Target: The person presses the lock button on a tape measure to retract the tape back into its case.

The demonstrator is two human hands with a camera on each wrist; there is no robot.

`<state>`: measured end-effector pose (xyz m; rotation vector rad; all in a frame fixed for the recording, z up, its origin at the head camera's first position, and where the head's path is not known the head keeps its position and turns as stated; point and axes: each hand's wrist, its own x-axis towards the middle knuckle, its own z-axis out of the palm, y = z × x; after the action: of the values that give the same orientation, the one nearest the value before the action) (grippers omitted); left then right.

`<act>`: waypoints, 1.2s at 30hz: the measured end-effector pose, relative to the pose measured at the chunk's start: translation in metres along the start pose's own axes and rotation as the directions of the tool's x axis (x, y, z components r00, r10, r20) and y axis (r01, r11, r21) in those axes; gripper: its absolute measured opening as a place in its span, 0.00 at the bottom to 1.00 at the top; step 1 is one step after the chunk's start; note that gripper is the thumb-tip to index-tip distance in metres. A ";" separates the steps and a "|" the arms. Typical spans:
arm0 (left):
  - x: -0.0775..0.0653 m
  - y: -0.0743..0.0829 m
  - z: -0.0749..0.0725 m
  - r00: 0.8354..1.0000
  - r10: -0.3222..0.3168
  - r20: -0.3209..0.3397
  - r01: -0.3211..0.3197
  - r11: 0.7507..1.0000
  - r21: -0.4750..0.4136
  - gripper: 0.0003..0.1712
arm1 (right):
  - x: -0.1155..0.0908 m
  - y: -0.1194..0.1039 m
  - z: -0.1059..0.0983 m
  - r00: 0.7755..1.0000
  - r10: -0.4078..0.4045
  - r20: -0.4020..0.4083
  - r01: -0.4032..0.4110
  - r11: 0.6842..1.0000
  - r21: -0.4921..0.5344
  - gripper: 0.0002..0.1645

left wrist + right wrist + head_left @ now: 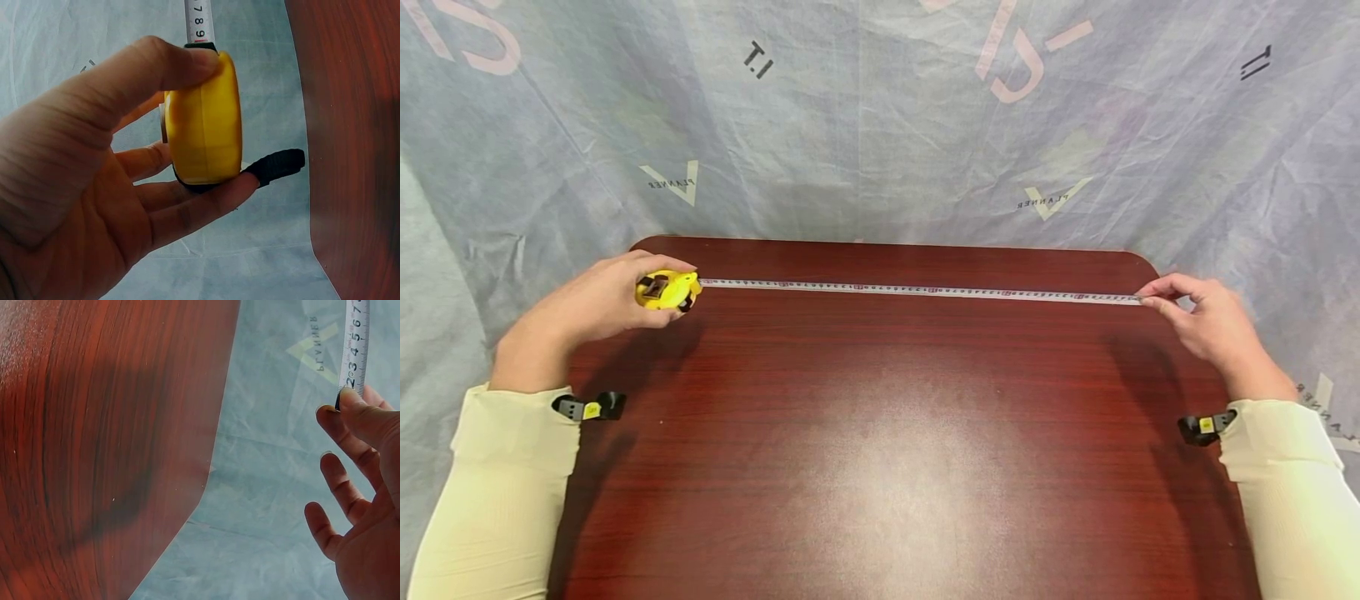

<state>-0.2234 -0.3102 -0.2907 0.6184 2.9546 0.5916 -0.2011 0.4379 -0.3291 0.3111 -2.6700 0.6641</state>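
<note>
My left hand [598,296] grips the yellow case of a tape measure [679,290] near the table's far left corner. In the left wrist view the thumb lies on top of the case [203,125], by the mouth where the blade comes out, and fingers support it from below. A black wrist strap [278,165] hangs off the case. The white blade [895,290] with black and red markings stretches nearly straight across the far part of the table. At its other end my right hand [1210,321] pinches the tip between thumb and forefinger; the other fingers [336,478] are spread.
Below the blade lies a dark red wood-grain table [850,417] with rounded far corners. A grey printed fabric sheet [865,125] hangs behind it and shows along the sides. Small black cameras [601,407] sit at both wrists, by the cream sleeves [512,467].
</note>
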 end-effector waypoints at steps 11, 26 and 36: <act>0.000 0.003 0.000 1.000 0.015 -0.002 -0.015 1.000 0.003 0.35 | -0.001 -0.004 0.005 1.000 -0.002 0.002 0.002 0.999 -0.034 0.09; 0.001 0.008 0.000 0.999 -0.016 0.045 0.016 1.000 -0.002 0.34 | 0.005 -0.013 0.003 0.999 -0.022 0.024 0.023 0.999 -0.039 0.08; 0.000 0.011 -0.002 1.000 -0.009 0.030 0.009 1.000 0.008 0.33 | 0.008 -0.014 0.008 0.999 -0.033 0.017 0.034 0.999 -0.010 0.08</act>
<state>-0.2199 -0.3013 -0.2847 0.6089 2.9315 0.5654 -0.2068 0.4210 -0.3271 0.3594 -2.6772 0.6403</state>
